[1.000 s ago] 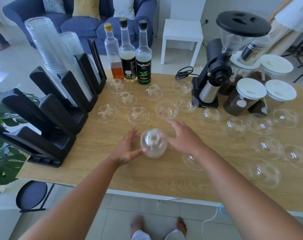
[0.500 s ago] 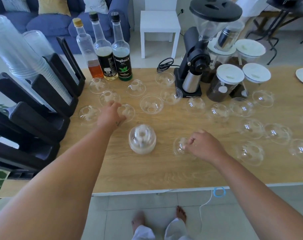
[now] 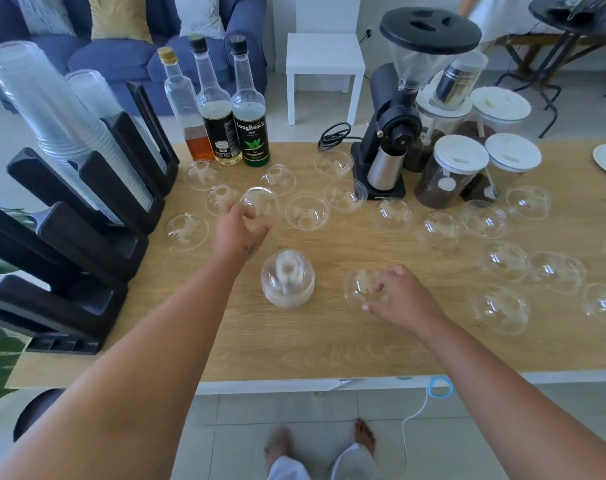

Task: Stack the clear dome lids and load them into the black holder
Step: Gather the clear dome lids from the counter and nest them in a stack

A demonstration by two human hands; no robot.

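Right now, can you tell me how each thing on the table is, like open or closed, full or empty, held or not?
Left hand: holding a clear lid, lifted.
Right hand: gripping another lid on the table.
Lid stack: standing between the hands, untouched.
Loose lids: scattered singly, not stacked.
Black holder: front slots empty, back slots hold cups.
Three bottles: capped, partly full.
Jars: lidded.

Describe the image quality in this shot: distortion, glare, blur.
Head view: wide-angle bending bows the table edge and stretches the forearms; daylight leaves bright glints on the scattered dome lids; the left hand and the lid it holds look slightly smeared.
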